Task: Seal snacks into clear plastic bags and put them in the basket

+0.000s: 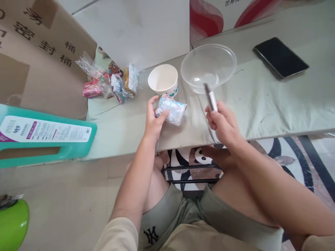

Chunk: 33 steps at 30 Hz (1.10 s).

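Note:
My left hand (153,118) grips the near end of a small shiny plastic-wrapped packet (173,111) that lies on the grey-green table cover (261,101). My right hand (222,122) is closed round a slim silver tool (210,97) that points up toward a clear plastic bowl (208,66). I cannot make out what kind of tool it is. A white paper cup (162,79) stands just behind the packet, left of the bowl. Both cup and bowl look empty.
A heap of small wrapped snack packets (110,80) lies at the left by a cardboard box (42,55). A teal jug (39,136) lies on its side at the near left. A black phone (280,57) rests at the far right. My knees are under the table edge.

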Available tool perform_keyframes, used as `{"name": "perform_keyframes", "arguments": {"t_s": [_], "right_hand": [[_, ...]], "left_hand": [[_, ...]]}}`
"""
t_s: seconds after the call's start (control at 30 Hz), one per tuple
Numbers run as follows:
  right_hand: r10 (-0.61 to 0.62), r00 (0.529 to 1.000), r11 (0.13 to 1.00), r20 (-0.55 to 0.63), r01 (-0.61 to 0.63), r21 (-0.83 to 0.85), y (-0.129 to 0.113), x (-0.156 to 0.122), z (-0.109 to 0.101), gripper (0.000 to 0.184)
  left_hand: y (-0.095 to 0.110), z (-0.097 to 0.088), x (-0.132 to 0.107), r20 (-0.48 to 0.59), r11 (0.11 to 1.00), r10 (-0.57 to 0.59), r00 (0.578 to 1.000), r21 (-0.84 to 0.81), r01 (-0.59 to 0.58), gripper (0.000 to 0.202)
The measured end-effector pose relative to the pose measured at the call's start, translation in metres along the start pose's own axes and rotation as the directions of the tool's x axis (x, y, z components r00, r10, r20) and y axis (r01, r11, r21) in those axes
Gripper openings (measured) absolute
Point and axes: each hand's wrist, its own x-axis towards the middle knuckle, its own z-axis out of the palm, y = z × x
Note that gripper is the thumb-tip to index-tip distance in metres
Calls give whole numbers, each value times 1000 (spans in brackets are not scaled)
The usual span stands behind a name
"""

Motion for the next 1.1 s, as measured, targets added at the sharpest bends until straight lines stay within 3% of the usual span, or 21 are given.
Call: {"name": "perform_keyframes", "arguments": {"t_s": [0.1,0.2,0.4,0.57,0.7,0.9,1.0,1.1], "right_hand": [[-10,981,995,192,29,-99,-15,-8,22,29],[7,961,981,276,47,-189,-22,-8,41,31],[15,979,969,206,36,-246,-9,0,62,33],[10,977,960,212,50,-276,-8,6,61,29],[8,989,939,151,44,-341,-13,10,54,29],[86,993,847,86,-28,-530,0,7,14,26],[46,998,753,-41,-61,-655,14,5,-7,27],[16,996,677,-84,-73,-732,25,5,-20,29]], "left_hand": [[-3,-7,-15,34,993,69,997,91,-72,73],[3,-16,-22,67,986,122,990,102,-128,64],[9,-25,-22,50,982,164,985,81,-168,54],[12,-14,-24,119,980,188,975,48,-195,52],[19,-9,-19,70,975,220,973,-55,-216,47],[9,-28,-5,-100,937,207,973,-267,-227,59],[1,-25,-9,-35,942,190,981,-276,-192,57],[-3,-6,-22,99,973,203,974,-135,-189,56]]}}
